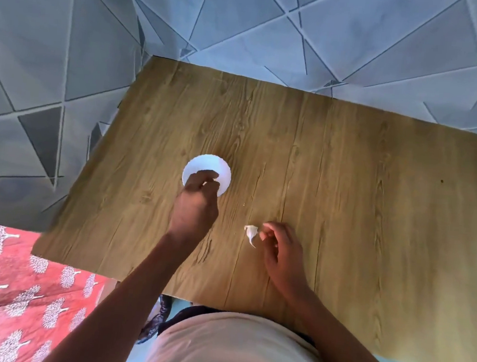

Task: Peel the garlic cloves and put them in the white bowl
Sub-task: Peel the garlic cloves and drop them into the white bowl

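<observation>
Wood-grain laminate covers the table [332, 165], a broad flat slab with dark streaks running near to far, set against grey walls tiled in angular triangles. At the near left I see a red cloth [9, 291] printed with pale tree shapes. My left hand [197, 197] reaches out over the near edge of the white bowl [221, 168], a small round dish with a finely scalloped rim sitting left of the table's centre; the fingers are curled inward above it, and I cannot tell whether they pinch anything. My right hand [279, 247] rests nearer to me and to the right, fingers loosely bent with the tips drawn together, holding nothing I can make out. Just left of those fingertips lies a garlic clove [250, 232], papery white with a thin curled tail, on the bare wood.
</observation>
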Demonstrator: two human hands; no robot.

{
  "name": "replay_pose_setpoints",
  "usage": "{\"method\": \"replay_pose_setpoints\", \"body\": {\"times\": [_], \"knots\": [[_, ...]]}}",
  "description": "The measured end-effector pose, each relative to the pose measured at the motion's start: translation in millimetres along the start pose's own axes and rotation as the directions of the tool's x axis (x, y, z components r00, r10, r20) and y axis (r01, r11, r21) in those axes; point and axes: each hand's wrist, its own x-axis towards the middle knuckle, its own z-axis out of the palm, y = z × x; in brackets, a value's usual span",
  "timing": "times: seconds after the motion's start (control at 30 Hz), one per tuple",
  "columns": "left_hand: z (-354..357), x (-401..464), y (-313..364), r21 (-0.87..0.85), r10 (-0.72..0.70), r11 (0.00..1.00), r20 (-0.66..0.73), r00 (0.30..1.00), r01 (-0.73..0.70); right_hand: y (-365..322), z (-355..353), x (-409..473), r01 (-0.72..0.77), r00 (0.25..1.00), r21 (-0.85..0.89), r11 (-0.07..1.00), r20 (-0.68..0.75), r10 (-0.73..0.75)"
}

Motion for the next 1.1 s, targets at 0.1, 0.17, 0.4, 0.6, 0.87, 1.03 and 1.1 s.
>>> {"method": "replay_pose_setpoints", "body": {"times": [0.1,0.17,0.4,0.6,0.87,1.03,1.1], "knots": [[-1,-16,17,-0.081,0.012,0.996,-0.146,0.989,-0.024,1,2,6,-0.05,0.999,-0.016,0.999,0.002,0.05],[2,-30,25,-0.197,0.036,0.978,-0.169,0.985,-0.07,0,3,9,-0.046,0.999,-0.046,0.998,0.024,0.048],[38,-63,41,-0.43,-0.034,0.895,0.206,0.978,0.121,-3,0,26,-0.055,0.988,-0.053,0.997,0.144,0.062],[44,-57,47,-0.529,-0.212,0.779,0.282,0.936,0.336,-17,-10,36,-0.204,0.973,0.119,0.972,0.137,0.187],[44,-29,53,-0.664,-0.324,0.552,0.387,0.863,0.505,-19,-19,58,-0.406,0.912,0.464,0.787,0.151,0.382],[50,-14,49,-0.671,-0.34,0.527,0.396,0.853,0.521,-16,-22,66,-0.408,0.911,0.431,0.805,0.129,0.392],[53,-11,48,-0.665,-0.337,0.537,0.395,0.854,0.519,-13,-23,68,-0.34,0.94,0.299,0.892,0.113,0.32]]}}
